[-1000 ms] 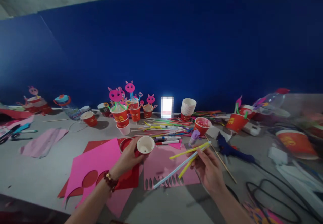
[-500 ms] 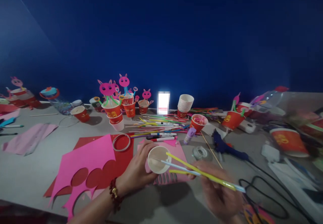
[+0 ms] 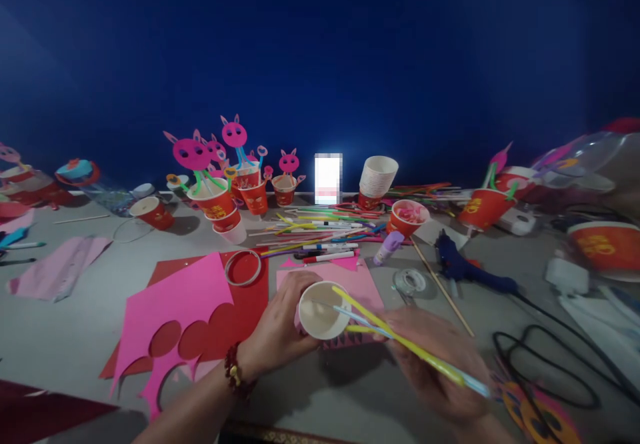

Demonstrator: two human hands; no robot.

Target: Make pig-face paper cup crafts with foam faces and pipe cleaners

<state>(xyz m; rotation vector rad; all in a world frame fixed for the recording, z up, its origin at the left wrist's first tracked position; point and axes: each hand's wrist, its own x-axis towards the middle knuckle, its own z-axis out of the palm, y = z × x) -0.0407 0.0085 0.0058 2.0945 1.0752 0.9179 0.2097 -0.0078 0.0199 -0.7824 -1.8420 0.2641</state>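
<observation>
My left hand (image 3: 290,314) is wrapped round a paper cup (image 3: 325,317), its mouth tipped toward me and showing a pale inside. In my right hand (image 3: 435,357) are yellow and light blue straws (image 3: 400,339), pinched together and pointing left. Their near ends reach over the cup's right rim; whether they touch it I cannot tell. A pale pink sheet (image 3: 367,284) with a fringe of cut slits lies beneath the cup. Left of my left hand lies a bright pink sheet (image 3: 173,294) with round cut-outs, on top of red paper (image 3: 253,304).
Decorated red cups with pink animal faces (image 3: 213,201) stand at the back left. Loose straws (image 3: 320,227), a stack of paper cups (image 3: 379,176) and a glue stick (image 3: 388,249) lie beyond my hands. To the right are a blue glue gun (image 3: 465,267) and its black cord (image 3: 535,337).
The view has shifted, so the table items appear higher and more spread out. My hands keep their hold on the cup and the straws, with the straw ends still at the cup's mouth.
</observation>
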